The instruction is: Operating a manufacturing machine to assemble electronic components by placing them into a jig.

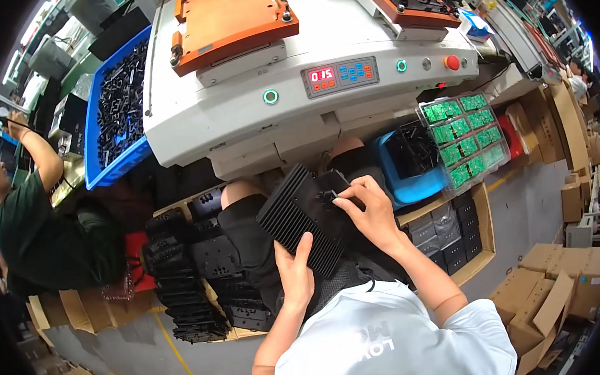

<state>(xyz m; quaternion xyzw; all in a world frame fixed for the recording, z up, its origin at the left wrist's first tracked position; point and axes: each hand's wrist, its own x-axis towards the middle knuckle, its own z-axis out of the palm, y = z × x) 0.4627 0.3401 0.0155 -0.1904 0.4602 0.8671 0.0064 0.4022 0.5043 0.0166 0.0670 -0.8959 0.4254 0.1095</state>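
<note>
My left hand (296,274) grips a black finned heat-sink housing (294,219) by its lower edge, thumb laid over the fins. The housing is tilted above my lap. At its right side my right hand (372,214) pinches a small black part (329,196) between thumb and fingertips, close against the housing's flat section. Whether that part touches the housing I cannot tell. In front of me stands a white machine (242,132) with a lit control panel (340,76) and orange fixture plates (235,19) on top.
A blue bin (95,148) of small black parts stands left of the machine. To the right are a blue tub (410,187) and a clear tray (425,119) of green circuit boards. Stacked black housings (182,284) lie at my left, boxed black units (447,230) at my right. A co-worker (48,230) sits left.
</note>
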